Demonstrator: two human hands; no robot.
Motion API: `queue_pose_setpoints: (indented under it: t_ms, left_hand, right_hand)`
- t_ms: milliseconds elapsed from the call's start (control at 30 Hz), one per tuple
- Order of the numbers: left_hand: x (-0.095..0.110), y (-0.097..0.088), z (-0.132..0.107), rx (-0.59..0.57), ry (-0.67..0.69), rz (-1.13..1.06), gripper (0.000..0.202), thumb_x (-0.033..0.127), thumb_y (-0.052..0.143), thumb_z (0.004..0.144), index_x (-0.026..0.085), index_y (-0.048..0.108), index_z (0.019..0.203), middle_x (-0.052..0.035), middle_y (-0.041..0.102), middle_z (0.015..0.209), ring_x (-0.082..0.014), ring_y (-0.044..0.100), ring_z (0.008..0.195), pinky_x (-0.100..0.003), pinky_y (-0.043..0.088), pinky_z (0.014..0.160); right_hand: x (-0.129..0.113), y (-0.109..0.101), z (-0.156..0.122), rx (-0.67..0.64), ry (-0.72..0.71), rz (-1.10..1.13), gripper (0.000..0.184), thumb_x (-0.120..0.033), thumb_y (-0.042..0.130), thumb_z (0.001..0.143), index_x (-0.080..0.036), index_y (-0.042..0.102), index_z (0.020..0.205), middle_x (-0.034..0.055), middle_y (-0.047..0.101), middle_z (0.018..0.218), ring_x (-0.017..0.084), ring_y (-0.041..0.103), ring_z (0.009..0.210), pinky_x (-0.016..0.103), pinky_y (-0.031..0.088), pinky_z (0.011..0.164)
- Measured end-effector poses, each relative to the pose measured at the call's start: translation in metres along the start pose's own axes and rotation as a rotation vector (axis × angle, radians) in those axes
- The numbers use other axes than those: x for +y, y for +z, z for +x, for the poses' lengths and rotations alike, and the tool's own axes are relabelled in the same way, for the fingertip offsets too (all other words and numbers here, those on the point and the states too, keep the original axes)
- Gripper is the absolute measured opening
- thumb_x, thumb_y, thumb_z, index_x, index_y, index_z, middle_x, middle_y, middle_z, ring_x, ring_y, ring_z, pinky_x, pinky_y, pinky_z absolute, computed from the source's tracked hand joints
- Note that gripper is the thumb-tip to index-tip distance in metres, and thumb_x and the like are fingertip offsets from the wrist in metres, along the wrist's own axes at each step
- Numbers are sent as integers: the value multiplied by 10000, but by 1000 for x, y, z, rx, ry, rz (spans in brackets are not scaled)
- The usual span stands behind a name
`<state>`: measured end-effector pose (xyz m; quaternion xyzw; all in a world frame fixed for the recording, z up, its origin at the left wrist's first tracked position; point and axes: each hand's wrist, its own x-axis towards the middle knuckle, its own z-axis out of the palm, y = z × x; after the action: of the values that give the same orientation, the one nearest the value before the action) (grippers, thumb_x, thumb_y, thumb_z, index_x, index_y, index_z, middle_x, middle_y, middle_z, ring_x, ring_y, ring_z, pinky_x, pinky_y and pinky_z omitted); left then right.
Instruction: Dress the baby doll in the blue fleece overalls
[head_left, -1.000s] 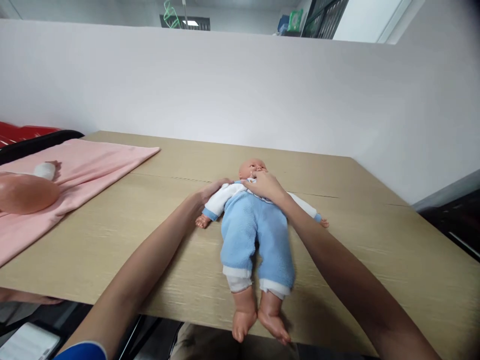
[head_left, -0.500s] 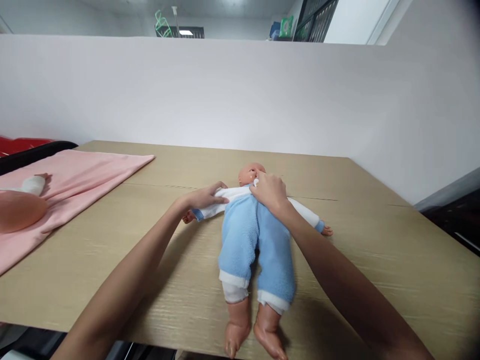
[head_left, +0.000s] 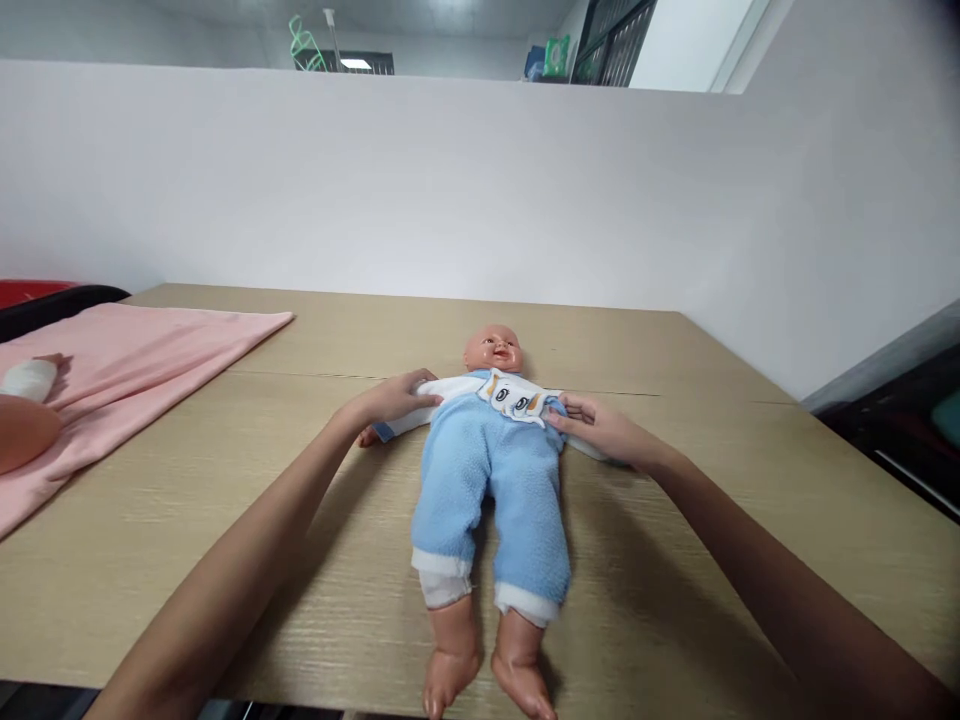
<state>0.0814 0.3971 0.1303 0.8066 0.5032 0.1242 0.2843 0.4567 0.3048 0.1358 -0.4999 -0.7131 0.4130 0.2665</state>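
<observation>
A baby doll [head_left: 501, 350] lies on its back on the table, head at the far end and bare feet toward me. It wears a white-sleeved top with an animal-face patch [head_left: 517, 398] on the chest, and fluffy blue trousers [head_left: 491, 470]. My left hand [head_left: 394, 397] is closed round the white sleeve [head_left: 448, 388] on the left of the picture, thumb and fingers on either side of the arm. With its fingertips, my right hand [head_left: 592, 420] grips the blue side of the outfit beside the patch, partly covering the other sleeve.
The wooden table [head_left: 315, 520] meets a white partition wall [head_left: 420, 180] at the back. To the left lies a pink cloth [head_left: 165, 360] with part of another doll [head_left: 26, 430] on it. Dark objects [head_left: 885, 430] stand past the right edge.
My right hand has moved from the doll's neck down and right to the side of its outfit, uncovering its face and the patch. My left hand stays at the sleeve.
</observation>
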Motion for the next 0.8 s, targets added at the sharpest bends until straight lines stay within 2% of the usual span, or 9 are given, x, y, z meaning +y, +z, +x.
queue_pose_setpoints:
  t_ms: [67,133,233,300,367,467,567,667,800]
  left_hand:
    - [9,3,-1,88,6,51,537,555,638,894,203,691,1295,-151,754,1331,-394,648,1272,-522,505,1113]
    - [28,9,-2,201,44,94,475,432,608,924,165,676,1311,-189,699,1403,-408,561,1379,-566,415,1211]
    - [70,23,-2,302,247,101,385,382,531,1026,196,655,1339,-141,673,1434,-325,546,1397,-486,395,1246]
    - [100,34,4,275,500,106,347,420,538,1074,209,672,1315,-124,698,1389,-297,575,1369,-449,420,1223]
    - [123,46,17,180,652,200,331,421,582,1081,204,689,1307,-124,722,1355,-300,601,1341,-450,433,1198]
    - [141,61,40,68,651,363,274,386,667,1049,179,744,1211,-141,766,1246,-337,658,1224,-477,475,1089]
    - [143,69,54,56,644,380,256,409,701,1030,170,770,1089,-155,781,1140,-362,673,1147,-477,479,1009]
    - [140,72,54,56,677,347,268,432,638,1071,195,737,1147,-137,776,1159,-328,675,1144,-430,469,995]
    - [135,70,46,39,760,160,296,442,508,1133,227,673,1251,-108,763,1181,-274,691,1134,-365,476,984]
  right_hand:
    - [13,7,-12,142,-80,-36,469,-677,640,993,-226,694,1111,91,755,1124,257,703,1033,395,566,953]
    - [24,13,-22,329,-168,-235,361,-583,618,1031,-232,691,1078,102,736,1095,284,689,1051,456,547,995]
    - [38,13,-38,488,-287,-556,272,-474,667,1020,-249,710,1165,131,705,1269,337,634,1231,545,479,1112]
    - [51,7,-50,485,-300,-656,386,-453,722,986,-252,679,1313,144,674,1382,358,605,1312,579,458,1153]
    - [66,-3,-62,466,-268,-667,533,-465,761,951,-248,627,1419,153,670,1421,368,609,1325,597,472,1155]
    - [82,-14,-75,433,-180,-531,616,-498,781,931,-254,607,1470,149,688,1444,366,643,1324,586,512,1143]
    - [83,-16,-78,438,-74,-279,625,-530,840,883,-248,654,1409,145,736,1376,351,714,1240,544,567,1092]
    - [71,-13,-72,566,-61,-11,631,-529,936,783,-261,671,1289,115,756,1284,316,743,1152,494,603,1041]
    - [47,-10,-51,718,-155,260,670,-515,987,693,-278,584,1174,79,695,1277,269,723,1146,419,641,995]
